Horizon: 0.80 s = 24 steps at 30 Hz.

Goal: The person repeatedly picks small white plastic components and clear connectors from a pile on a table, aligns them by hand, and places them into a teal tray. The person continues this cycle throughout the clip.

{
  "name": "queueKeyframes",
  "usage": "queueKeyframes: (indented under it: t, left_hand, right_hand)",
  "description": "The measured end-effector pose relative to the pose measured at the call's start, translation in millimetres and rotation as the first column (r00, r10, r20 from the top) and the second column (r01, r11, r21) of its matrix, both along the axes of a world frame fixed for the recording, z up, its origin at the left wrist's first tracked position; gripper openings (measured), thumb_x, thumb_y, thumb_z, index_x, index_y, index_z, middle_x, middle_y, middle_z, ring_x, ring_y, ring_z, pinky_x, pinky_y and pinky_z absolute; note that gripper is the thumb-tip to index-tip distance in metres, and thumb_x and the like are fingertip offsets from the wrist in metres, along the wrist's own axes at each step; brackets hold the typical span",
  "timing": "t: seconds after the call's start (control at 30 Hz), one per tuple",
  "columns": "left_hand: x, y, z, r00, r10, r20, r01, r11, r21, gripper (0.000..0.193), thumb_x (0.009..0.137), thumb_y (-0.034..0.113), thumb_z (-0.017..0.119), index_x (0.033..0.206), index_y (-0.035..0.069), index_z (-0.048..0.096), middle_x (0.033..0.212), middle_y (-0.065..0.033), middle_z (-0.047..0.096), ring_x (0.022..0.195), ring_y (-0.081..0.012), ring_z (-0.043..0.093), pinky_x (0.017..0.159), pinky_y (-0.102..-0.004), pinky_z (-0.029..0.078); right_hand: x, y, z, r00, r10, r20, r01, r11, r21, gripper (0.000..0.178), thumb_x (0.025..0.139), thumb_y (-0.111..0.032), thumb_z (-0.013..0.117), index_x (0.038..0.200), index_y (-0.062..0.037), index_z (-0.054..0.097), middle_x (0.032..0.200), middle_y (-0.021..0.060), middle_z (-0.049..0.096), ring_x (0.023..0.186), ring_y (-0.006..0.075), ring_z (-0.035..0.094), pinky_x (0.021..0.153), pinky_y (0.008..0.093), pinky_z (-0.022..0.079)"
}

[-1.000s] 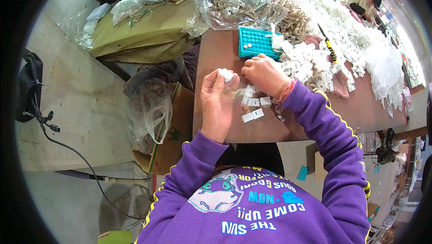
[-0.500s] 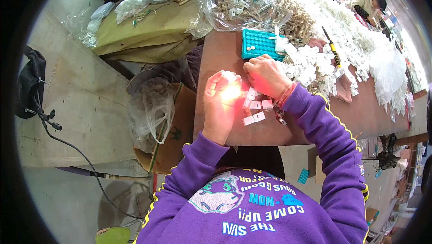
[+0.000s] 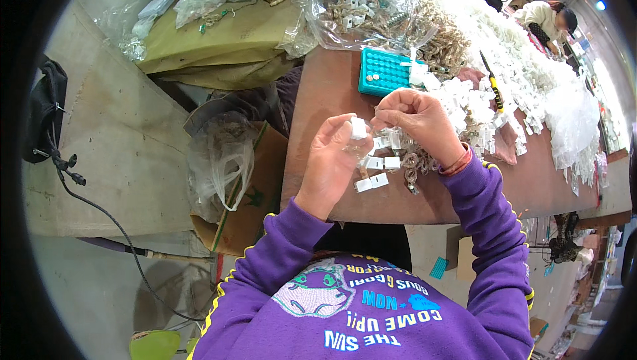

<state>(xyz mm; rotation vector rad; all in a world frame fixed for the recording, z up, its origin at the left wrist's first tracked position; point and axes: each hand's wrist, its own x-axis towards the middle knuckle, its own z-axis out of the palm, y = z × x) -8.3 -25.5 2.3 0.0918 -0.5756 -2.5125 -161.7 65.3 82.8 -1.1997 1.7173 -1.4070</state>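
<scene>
Above the brown surface (image 3: 332, 101), her left hand (image 3: 332, 161) pinches a small white clip (image 3: 359, 128) in its fingertips while the right hand (image 3: 415, 118) fingers close on another; light, stiff plastic, probably best gripped by its edges.

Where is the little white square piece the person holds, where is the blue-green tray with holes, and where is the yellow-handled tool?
small white piece (image 3: 359, 128), head view, on its flat face above the left fingertips.
teal tray (image 3: 385, 72), head view, on its dimpled top.
yellow-handled tool (image 3: 493, 86), head view, on its handle.
</scene>
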Motion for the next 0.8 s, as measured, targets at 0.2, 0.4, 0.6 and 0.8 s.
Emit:
queueKeyframes:
  t: [0.2,0.4,0.6,0.8]
  left_hand:
    - [2.8,1.8,0.8,0.997,-0.056,0.056,0.058,0.997,-0.041,0.022,0.098,0.016,0.054,0.117,0.004,0.056,0.104,-0.0087,0.065,0.092,-0.0173,0.065,0.083,-0.0344,0.055]
    - [0.5,1.2,-0.4,0.997,-0.078,-0.008,0.078,0.996,-0.041,0.023,0.098,0.016,0.055,0.117,0.003,0.056,0.104,-0.0091,0.065,0.093,-0.0177,0.065,0.083,-0.0349,0.056]
    - [1.3,1.7,-1.2,0.997,-0.072,0.023,0.073,0.996,-0.045,0.023,0.097,0.016,0.056,0.116,0.003,0.057,0.104,-0.0089,0.065,0.092,-0.0174,0.065,0.081,-0.0347,0.055]
    - [2.9,1.8,0.9,0.992,-0.064,0.105,0.073,0.993,-0.087,0.024,0.096,0.015,0.058,0.115,0.002,0.057,0.103,-0.0095,0.065,0.089,-0.0178,0.065,0.079,-0.0331,0.055]
  right_hand:
    - [16.7,8.3,0.8,0.982,-0.005,0.189,0.007,1.0,-0.009,0.011,0.09,-0.01,0.064,0.094,0.0003,0.064,0.084,0.0026,0.067,0.077,0.0074,0.061,0.071,0.0221,0.049]
    - [29.3,11.1,-8.1,0.997,-0.059,0.052,0.06,0.998,-0.009,0.007,0.091,-0.005,0.061,0.093,0.0004,0.058,0.089,0.001,0.06,0.083,0.0073,0.059,0.076,0.0216,0.047]
    - [37.9,15.0,-6.9,0.932,-0.133,-0.339,0.114,0.991,-0.074,0.006,0.088,0.0,0.061,0.093,0.0031,0.057,0.087,0.0044,0.06,0.082,0.0088,0.06,0.072,0.0235,0.05]
    - [38.0,13.9,-0.9,0.838,-0.127,-0.53,0.075,0.99,-0.119,0.007,0.084,-0.002,0.062,0.09,-0.0013,0.059,0.084,0.0121,0.059,0.074,0.0275,0.061,0.066,0.0336,0.049]
